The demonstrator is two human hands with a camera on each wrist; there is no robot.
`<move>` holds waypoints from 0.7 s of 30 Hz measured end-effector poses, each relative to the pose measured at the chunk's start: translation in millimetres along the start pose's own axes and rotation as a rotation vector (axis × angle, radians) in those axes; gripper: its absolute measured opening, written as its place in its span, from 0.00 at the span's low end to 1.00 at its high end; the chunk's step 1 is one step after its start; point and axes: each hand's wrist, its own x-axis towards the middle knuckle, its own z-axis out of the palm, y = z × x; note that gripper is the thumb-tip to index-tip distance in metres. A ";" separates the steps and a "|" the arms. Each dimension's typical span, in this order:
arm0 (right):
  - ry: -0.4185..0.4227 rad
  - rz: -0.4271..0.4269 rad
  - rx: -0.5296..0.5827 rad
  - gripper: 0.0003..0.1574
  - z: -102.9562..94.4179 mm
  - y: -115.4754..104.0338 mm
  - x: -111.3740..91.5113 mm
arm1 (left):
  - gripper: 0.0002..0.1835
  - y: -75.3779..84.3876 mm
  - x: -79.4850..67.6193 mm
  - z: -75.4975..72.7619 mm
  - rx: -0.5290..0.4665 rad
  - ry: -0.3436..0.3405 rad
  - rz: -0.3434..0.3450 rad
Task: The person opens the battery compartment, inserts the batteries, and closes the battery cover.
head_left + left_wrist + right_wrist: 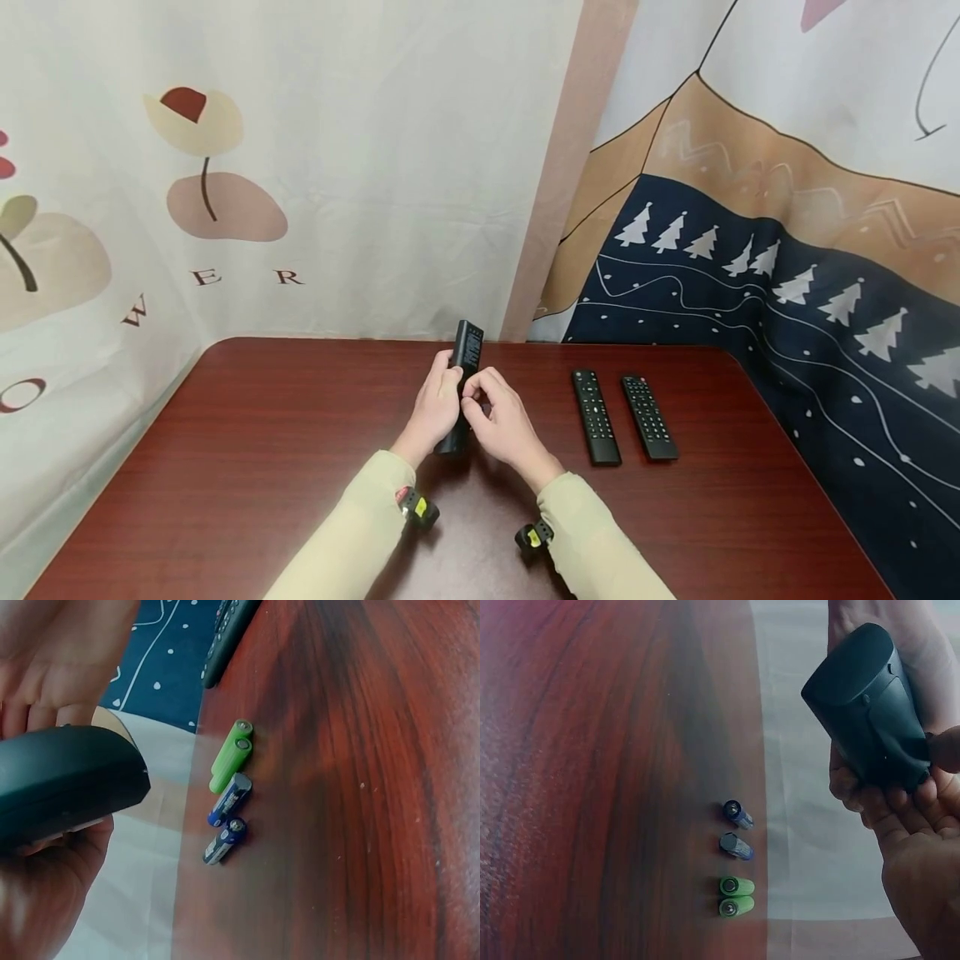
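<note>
My left hand [438, 404] grips a black remote control [468, 346], held tilted above the table with its labelled back toward the right hand. The right hand [501, 417] is at the remote's side, thumb and forefinger bent together against it. In the right wrist view, bent fingertips touch the edge of the remote [870, 712], and a seam with small notches shows near its end. Whether the cover is loose, I cannot tell. Two green batteries [232, 757] and two blue-and-silver batteries [229, 799] stand on the table past the hands; in the head view they are hidden.
Two more black remotes, one nearer [596, 417] and one farther right [649, 417], lie buttons up on the reddish-brown table [300, 500]. Printed curtains [375, 167] hang behind the table's far edge. Each sleeve carries a small black wrist camera [534, 535].
</note>
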 end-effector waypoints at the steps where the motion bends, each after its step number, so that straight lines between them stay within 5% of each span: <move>1: -0.004 0.003 0.004 0.05 -0.1 0.3 -0.1 | 0.19 0.3 0.1 -0.3 -0.001 -0.001 0.002; 21: 0.018 0.066 -0.030 0.14 1.2 -6.3 -5.9 | 0.19 -3.7 -1.1 -2.9 -0.084 0.019 0.001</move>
